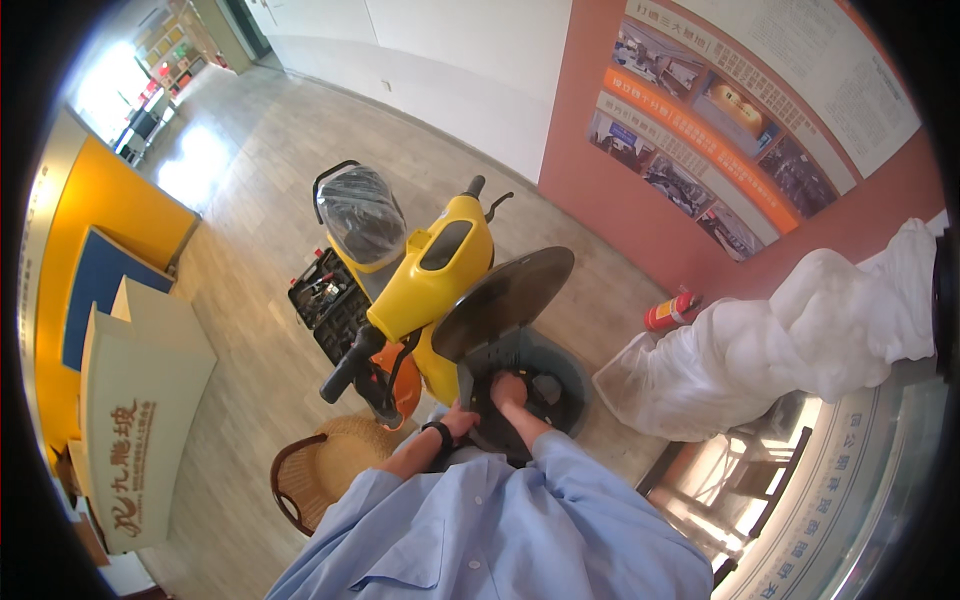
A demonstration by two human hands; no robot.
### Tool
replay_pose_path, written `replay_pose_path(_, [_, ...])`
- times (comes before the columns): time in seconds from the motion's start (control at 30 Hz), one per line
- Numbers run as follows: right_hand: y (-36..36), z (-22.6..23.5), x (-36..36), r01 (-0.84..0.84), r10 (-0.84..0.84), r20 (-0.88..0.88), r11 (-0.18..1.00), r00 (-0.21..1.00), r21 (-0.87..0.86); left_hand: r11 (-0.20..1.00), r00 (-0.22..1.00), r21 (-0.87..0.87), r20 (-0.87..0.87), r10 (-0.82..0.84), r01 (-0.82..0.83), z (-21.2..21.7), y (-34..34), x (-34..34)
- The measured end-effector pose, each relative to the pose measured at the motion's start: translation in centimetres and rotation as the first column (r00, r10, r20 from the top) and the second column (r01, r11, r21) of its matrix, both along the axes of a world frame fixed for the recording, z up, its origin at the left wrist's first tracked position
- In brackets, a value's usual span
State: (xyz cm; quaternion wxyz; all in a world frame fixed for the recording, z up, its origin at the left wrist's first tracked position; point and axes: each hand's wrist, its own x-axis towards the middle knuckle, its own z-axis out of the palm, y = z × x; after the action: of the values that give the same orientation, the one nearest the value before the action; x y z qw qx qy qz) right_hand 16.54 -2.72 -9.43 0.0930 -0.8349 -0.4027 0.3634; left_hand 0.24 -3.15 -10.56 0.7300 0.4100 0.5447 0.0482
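A yellow scooter (430, 275) stands in front of me with its dark seat (505, 290) tipped up. Below the seat lies the open dark storage compartment (560, 390). My right hand (508, 388) reaches down into that compartment, with its fingers pointing inward and partly hidden. My left hand (461, 420), with a black band on the wrist, lies against the compartment's near left rim. Its fingers are hidden too. Both sleeves are light blue.
An open black tool case (325, 295) lies on the floor left of the scooter. A wicker chair (318, 470) is near my left arm and cardboard boxes (140, 400) are stacked far left. A red fire extinguisher (670, 311) and a white wrapped bundle (790, 345) are at the right wall.
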Motion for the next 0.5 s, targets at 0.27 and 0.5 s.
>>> replay_pose_path(0.27, [-0.2,1.8,0.0,-0.292,0.256,0.245,0.948,0.935,0.125,0.995,0.965,0.038,-0.249,-0.081,0.094,6.3,0.5,1.1])
replay_pose_path(0.5, [0.4,-1.2,0.0,-0.089,0.085,-0.029,0.975,0.996,-0.205,0.979,0.947,-0.023,-0.25,-0.201,0.202,9.7,1.2,1.8])
